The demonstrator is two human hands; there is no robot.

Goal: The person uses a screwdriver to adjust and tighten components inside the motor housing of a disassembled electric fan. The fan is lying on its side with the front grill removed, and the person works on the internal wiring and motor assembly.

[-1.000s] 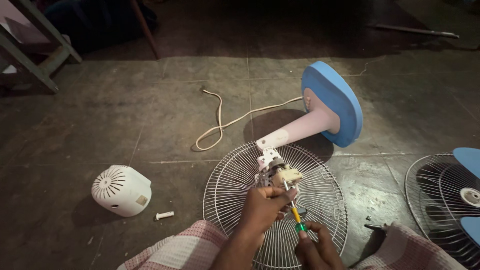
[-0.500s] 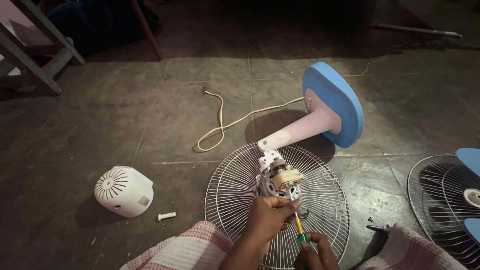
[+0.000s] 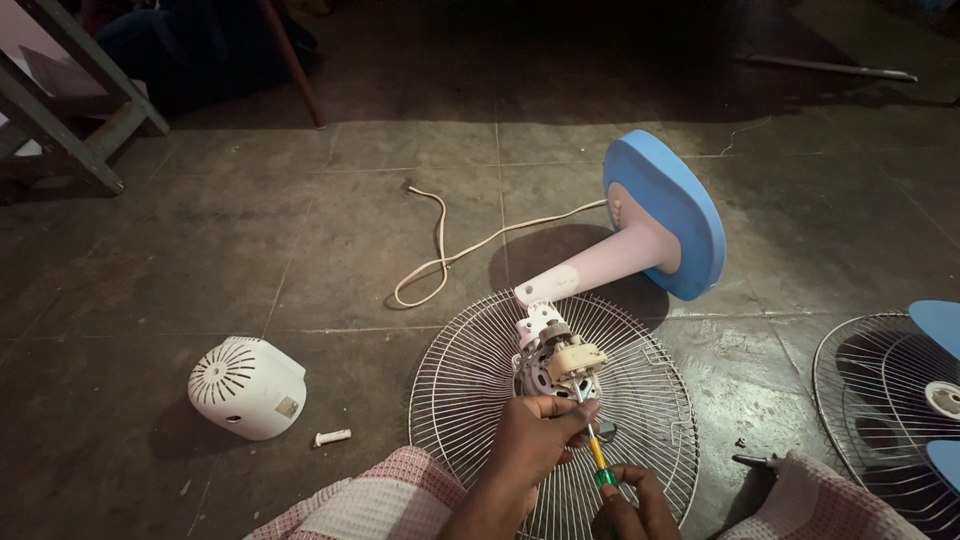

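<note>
Hands (image 3: 540, 440) on motor (image 3: 558, 362) — screwdriver (image 3: 598, 458)

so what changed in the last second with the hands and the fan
Little changed. The right hand slid slightly down, still gripping the yellow-green screwdriver; the left hand stayed on the fan motor. The wire grille, white motor cover and cord stayed put.

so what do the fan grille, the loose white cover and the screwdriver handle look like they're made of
Fan grille: thin metal wire, pale coated or plated, judging by its fine glinting spokes. Loose white cover: moulded plastic, matte, with slotted vents. Screwdriver handle: glossy yellow and green plastic, likely translucent, held by the right hand.
</note>
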